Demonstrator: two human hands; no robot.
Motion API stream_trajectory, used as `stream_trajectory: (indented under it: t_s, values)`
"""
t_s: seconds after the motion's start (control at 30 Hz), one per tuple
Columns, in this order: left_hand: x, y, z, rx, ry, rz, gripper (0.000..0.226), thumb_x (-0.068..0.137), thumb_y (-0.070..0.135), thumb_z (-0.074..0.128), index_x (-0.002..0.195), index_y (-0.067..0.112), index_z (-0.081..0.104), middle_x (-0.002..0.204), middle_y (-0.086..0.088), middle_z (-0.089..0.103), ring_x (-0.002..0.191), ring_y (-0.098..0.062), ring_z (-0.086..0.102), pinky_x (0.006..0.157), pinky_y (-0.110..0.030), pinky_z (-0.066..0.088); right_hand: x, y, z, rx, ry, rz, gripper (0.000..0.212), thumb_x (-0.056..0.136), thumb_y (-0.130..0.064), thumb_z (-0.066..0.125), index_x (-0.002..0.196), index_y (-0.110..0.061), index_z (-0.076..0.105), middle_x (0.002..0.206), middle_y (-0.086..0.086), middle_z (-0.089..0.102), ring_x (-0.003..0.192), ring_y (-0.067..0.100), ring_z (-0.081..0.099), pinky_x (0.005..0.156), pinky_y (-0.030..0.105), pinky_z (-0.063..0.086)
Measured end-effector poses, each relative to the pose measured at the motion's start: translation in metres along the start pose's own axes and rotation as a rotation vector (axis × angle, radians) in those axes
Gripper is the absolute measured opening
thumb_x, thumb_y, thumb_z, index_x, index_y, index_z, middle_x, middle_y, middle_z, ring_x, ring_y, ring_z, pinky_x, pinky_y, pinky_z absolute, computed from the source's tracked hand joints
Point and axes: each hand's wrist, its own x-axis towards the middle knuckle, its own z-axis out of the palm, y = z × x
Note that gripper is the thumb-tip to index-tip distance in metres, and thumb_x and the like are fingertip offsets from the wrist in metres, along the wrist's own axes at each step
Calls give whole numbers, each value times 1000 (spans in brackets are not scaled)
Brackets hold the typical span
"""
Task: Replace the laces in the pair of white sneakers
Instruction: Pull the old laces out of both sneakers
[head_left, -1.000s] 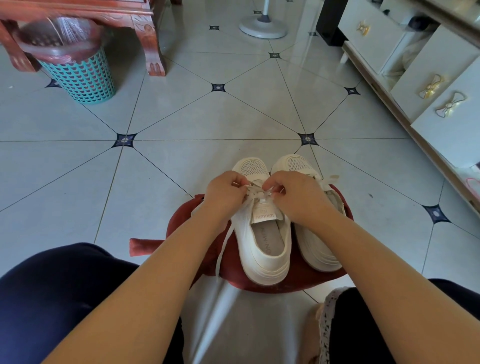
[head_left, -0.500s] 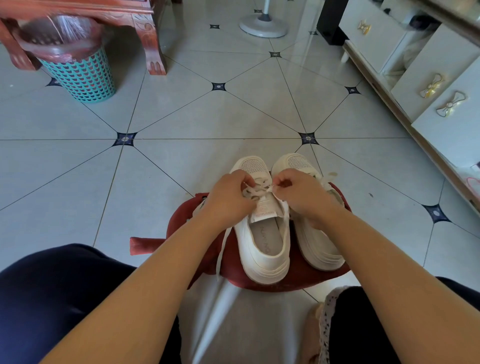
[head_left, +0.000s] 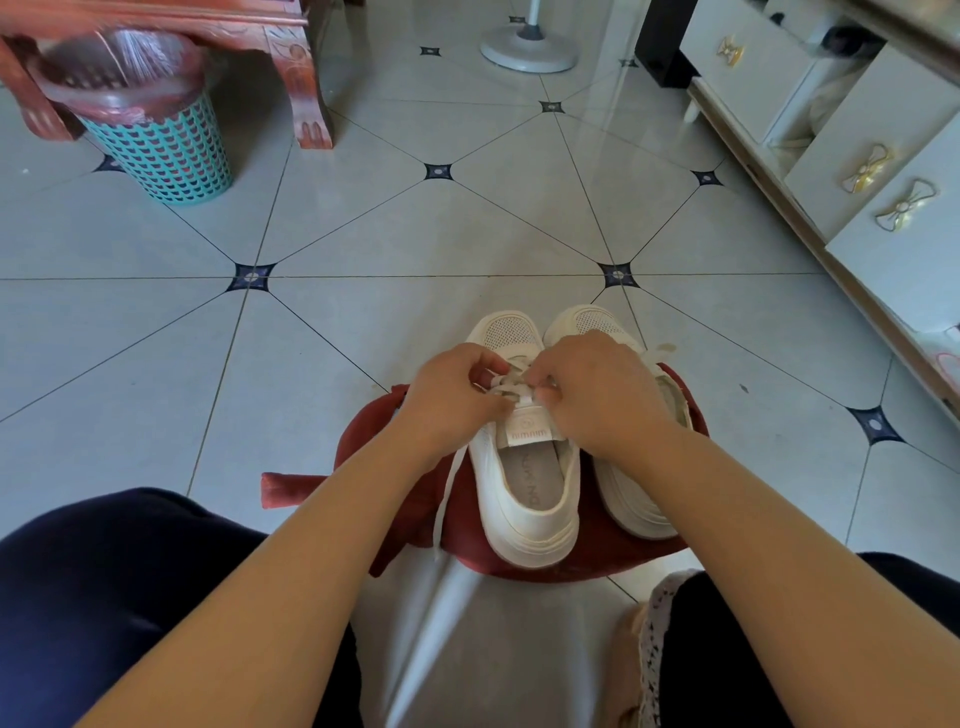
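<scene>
Two white sneakers stand side by side on a round dark-red stool (head_left: 467, 535), toes pointing away from me. The left sneaker (head_left: 524, 499) shows its tongue label and grey insole. Both hands meet over its upper eyelets. My left hand (head_left: 452, 397) pinches the cream lace (head_left: 506, 385) from the left, and my right hand (head_left: 597, 395) pinches it from the right. A loose lace end hangs down the shoe's left side. My right hand and forearm cover much of the right sneaker (head_left: 623, 499).
A teal waste basket (head_left: 161, 150) with a plastic liner stands far left beside a carved red wooden leg (head_left: 306, 98). A white fan base (head_left: 527, 47) sits far ahead. White cabinets with gold bow handles (head_left: 862, 171) line the right. My dark-clothed knees flank the stool.
Both hands have shifted slightly forward along the left sneaker's lacing and drawn closer together; the right hand now sits more over the tongue. The sneakers have not moved.
</scene>
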Motion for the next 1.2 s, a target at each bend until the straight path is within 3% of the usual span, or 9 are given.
stream_trajectory:
  t_s: [0.13,0.33,0.47,0.57,0.63,0.73,0.93,1.07,1.2]
  values:
    - [-1,0,0,6,10,2,26,74,9,71,92,24,59,82,11,55,71,-1,51,65,-12,41,-2,1,-3,-140,75,-26,20,91,-24,47,100,-22,65,96,-1,62,92,21,53,74,32,36]
    - [-3,-1,1,20,31,9,28,76,7,67,85,31,57,84,13,55,71,-1,51,63,-14,42,5,13,-13,990,41,635,22,90,-4,48,77,-14,63,71,-2,56,75,18,58,82,36,51]
    - [-3,-3,0,13,51,-7,28,75,5,65,89,28,58,83,11,54,69,-2,49,61,-13,40,1,8,-6,426,94,313,25,89,-5,47,101,-18,64,104,0,63,100,19,58,83,18,38]
    - [-4,-2,0,25,35,4,28,75,5,66,90,27,58,84,10,56,70,-2,50,61,-13,41,0,6,-4,332,32,116,34,88,-18,55,121,-24,58,119,-1,58,111,14,50,86,15,30]
    - [-4,-1,0,29,37,11,27,75,6,66,90,27,58,83,11,56,69,-1,50,59,-10,40,-2,0,-2,194,7,93,25,88,-25,56,111,-26,65,110,-1,63,106,19,52,91,29,40]
    - [-4,-2,0,31,38,15,27,76,6,66,90,27,57,82,13,55,69,-1,50,56,-6,40,-4,-1,-6,-63,115,46,17,88,-20,51,85,-19,67,85,1,64,90,25,57,76,36,43]
    - [-5,-3,0,37,42,16,26,77,8,66,89,29,57,84,9,56,71,-3,50,64,-17,42,3,48,-29,267,397,479,22,85,0,47,82,-21,54,92,5,63,86,23,53,67,28,35]
    - [-4,-2,2,62,32,23,26,76,9,66,90,28,56,83,10,56,70,-2,50,58,-8,40,1,29,-19,351,232,215,9,85,-18,57,90,-19,64,94,-2,64,87,15,54,70,19,31]
    - [-3,-1,3,79,51,41,24,76,8,66,90,25,57,84,6,58,69,-3,51,56,-8,39,-1,6,1,77,53,-26,26,85,-31,59,108,-22,67,117,1,59,113,20,46,95,32,33]
